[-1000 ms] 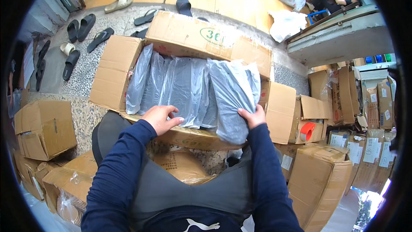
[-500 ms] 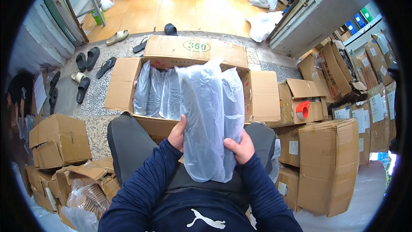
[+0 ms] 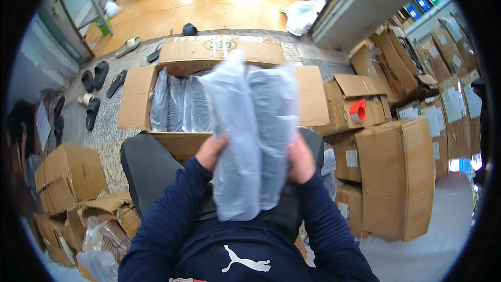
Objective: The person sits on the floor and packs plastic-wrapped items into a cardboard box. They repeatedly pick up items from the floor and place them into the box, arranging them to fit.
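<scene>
Head view: both hands clamp a plastic-wrapped grey bundle point(image 3: 250, 136) upright before the chest, left hand point(image 3: 210, 151) and right hand point(image 3: 301, 157) on its side edges. The open carton point(image 3: 308, 96) lies beyond the knees, stacked boxes point(image 3: 396, 177) crowding the right. Since earlier, the bundle has come closer.

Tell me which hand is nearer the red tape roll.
Right. The right hand grips the plastic bundle's right edge, on the side of the tape roll; the left hand grips the far, left edge.
</scene>
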Available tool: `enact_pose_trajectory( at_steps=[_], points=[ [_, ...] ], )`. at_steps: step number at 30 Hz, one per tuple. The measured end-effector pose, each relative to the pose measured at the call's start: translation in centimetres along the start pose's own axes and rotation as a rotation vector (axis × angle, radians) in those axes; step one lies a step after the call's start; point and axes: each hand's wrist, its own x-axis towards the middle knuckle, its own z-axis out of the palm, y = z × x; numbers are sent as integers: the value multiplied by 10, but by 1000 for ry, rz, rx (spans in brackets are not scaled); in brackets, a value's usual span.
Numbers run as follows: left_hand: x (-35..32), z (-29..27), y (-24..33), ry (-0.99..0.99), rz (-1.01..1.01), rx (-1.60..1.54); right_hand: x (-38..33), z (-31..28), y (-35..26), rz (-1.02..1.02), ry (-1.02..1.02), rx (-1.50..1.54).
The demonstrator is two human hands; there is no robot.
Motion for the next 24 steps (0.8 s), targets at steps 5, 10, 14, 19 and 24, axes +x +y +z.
enact_pose_trajectory(
  at_steps=[5,10,14,19,24],
  points=[
    [9,55,2,-63,117,291,-3,-2,-27,-16,13,-449],
    [45,116,23,-445,104,591,-51,-97,-74,36,253,-178],
    [69,91,19,-216,366,1348,-141,-207,-39,69,732,-389],
    [23,-104,68,272,190,1688,-230,-296,140,454,1130,-277],
    [-96,-220,151,675,-228,1929,-275,-291,323,549,1384,41]
  ],
)
